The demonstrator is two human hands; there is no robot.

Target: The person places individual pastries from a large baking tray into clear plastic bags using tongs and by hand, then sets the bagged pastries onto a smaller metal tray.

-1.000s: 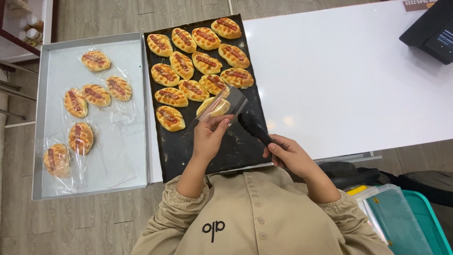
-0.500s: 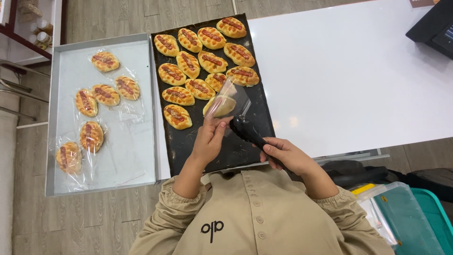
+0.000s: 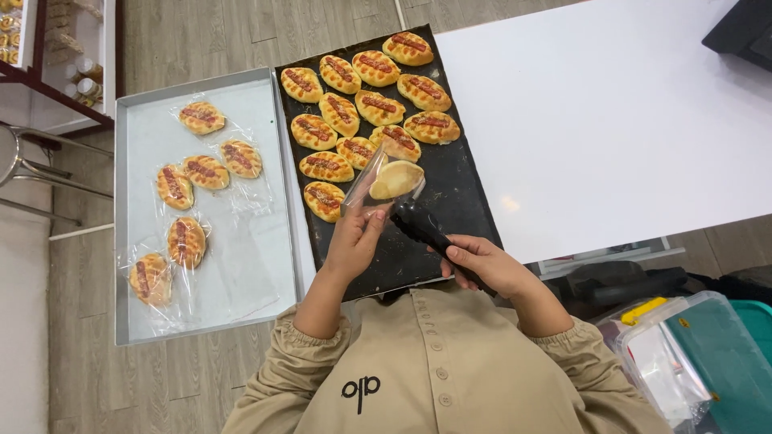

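While I watch from afar: left hand (image 3: 354, 245) pinches clear bag (image 3: 371, 178) open, mouth facing right; right hand (image 3: 482, 265) grips black tongs (image 3: 422, 227), bun (image 3: 396, 178) at bag mouth, long axis along bag.

Baking tray (image 3: 458, 193): on table's (image 3: 611, 120) left edge, buns (image 3: 378, 80) at far end.
Bagged buns (image 3: 189, 193): on flat tray (image 3: 145, 104), left of it.

Head cam, looks straight down, close over tray (image 3: 474, 201).

Grey wood-plank floor (image 3: 201, 32), white table (image 3: 611, 120), metal stool (image 3: 24, 165) at left.
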